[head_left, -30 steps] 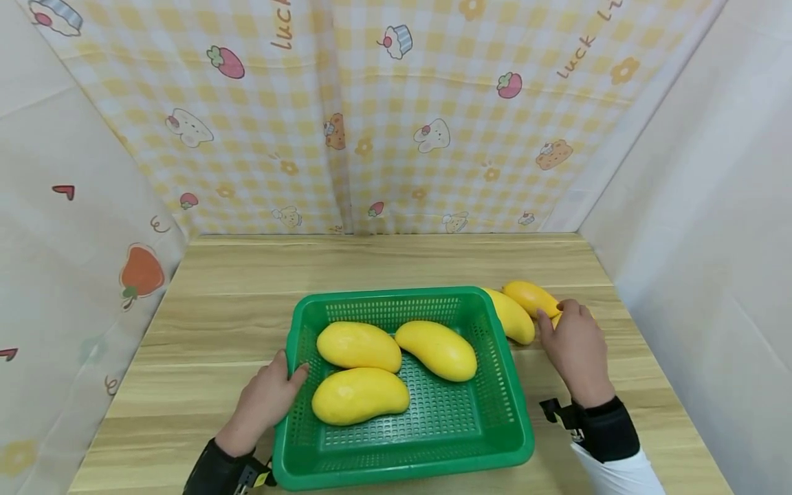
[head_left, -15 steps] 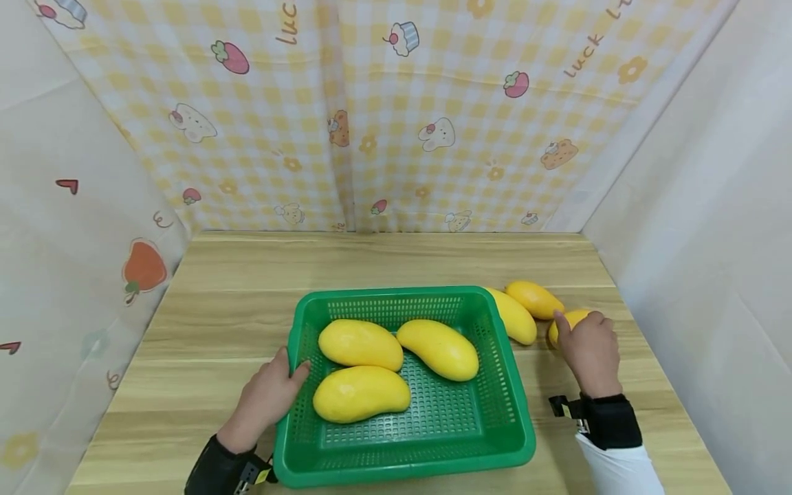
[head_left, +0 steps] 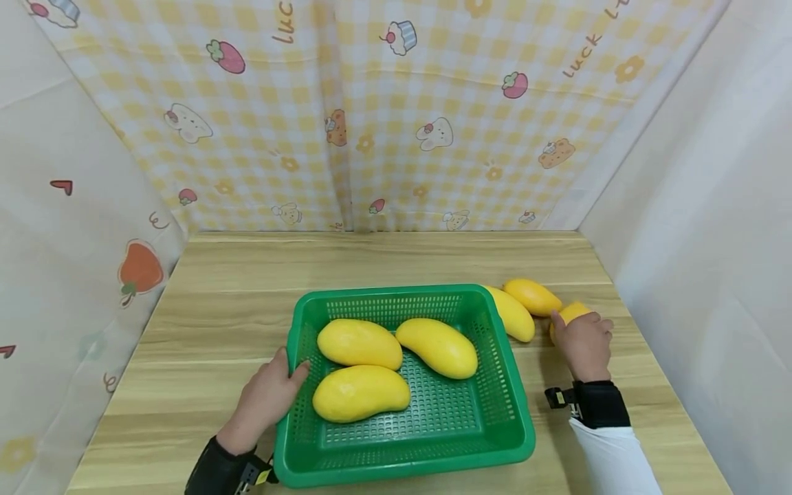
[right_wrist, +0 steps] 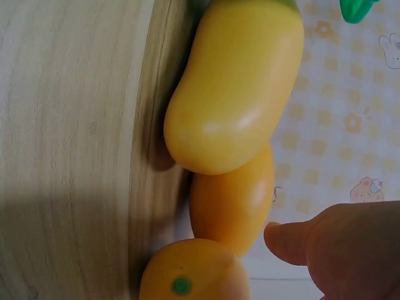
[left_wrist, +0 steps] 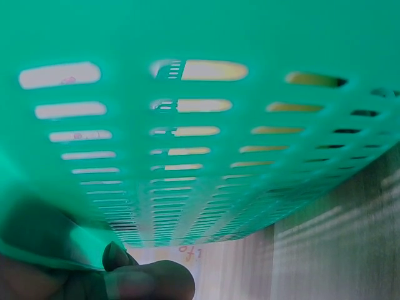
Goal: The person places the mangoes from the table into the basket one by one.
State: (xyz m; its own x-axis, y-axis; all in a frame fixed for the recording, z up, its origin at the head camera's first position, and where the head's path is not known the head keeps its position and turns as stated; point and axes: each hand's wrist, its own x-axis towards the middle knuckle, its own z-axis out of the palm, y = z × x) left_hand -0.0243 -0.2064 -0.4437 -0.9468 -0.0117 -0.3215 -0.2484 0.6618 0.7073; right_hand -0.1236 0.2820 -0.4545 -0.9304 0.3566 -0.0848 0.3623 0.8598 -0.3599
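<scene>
My left hand (head_left: pixel 265 395) grips the left rim of a green plastic basket (head_left: pixel 405 474), thumb over the inner side. The basket's slotted wall (left_wrist: pixel 137 206) fills most of the left wrist view. Three large yellow mangoes (head_left: pixel 361 394) lie inside, toward the left and back. On the right, my right hand (head_left: pixel 584 347) reaches over a smaller orange-yellow mango (head_left: pixel 568 316), covering part of it. In the right wrist view this mango (right_wrist: pixel 206 269) shows a green stem dot, and my thumb (right_wrist: pixel 290 240) stands just apart from it.
Beyond the basket's right rim lies another large mango (head_left: pixel 513 316), partly hidden by it. A second small mango (head_left: pixel 532 297) sits just behind. The wooden table (head_left: pixel 235 295) meets a checked curtain (head_left: pixel 396 172) at the back and white cloth sides.
My right hand has shifted slightly right, and the small mango under it has moved right and turned, showing more of itself. The left hand and basket stay put.
</scene>
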